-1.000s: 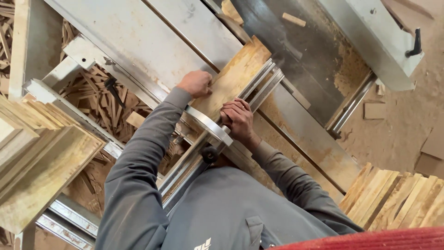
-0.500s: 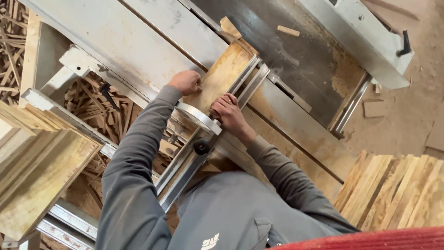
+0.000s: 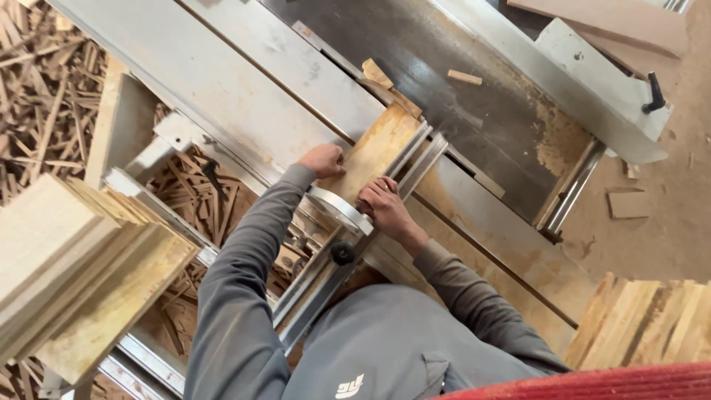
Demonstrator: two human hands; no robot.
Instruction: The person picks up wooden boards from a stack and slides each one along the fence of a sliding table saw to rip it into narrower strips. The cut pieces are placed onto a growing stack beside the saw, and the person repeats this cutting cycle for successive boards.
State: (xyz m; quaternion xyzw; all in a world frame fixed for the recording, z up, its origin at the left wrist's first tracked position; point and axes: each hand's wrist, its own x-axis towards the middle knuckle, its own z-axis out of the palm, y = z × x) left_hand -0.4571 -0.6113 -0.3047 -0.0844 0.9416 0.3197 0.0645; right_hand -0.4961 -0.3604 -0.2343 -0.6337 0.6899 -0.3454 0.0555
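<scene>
At the far left of the frame lies a heap of thin wood offcuts [image 3: 37, 96], splintery and pale, and below it a stack of flat, smooth-faced boards [image 3: 81, 274] with yellowish tops. Right of these, more scraps [image 3: 196, 200] show under a grey metal frame. The saw table [image 3: 222, 81] is dull grey steel, running from upper left to lower right, dusted with sawdust. The left hand [image 3: 323, 160] rests at the left edge of the plank [image 3: 378, 148], fingers curled down onto that edge, gripping it lightly. The plank is a flat rectangle of light, yellowish wood with a worn face; it lies in the middle of the frame on the table, its long axis running from lower left to upper right, its far end pointing towards the dark steel top [image 3: 459, 111]. A ribbed aluminium fence [image 3: 418, 159] lies along its right side, and a round metal disc [image 3: 342, 210] sits over its near end. The right hand [image 3: 385, 207] presses flat, fingers spread, on the plank's near right part beside the fence. At the lower right stands another stack of rough planks [image 3: 652, 326].
</scene>
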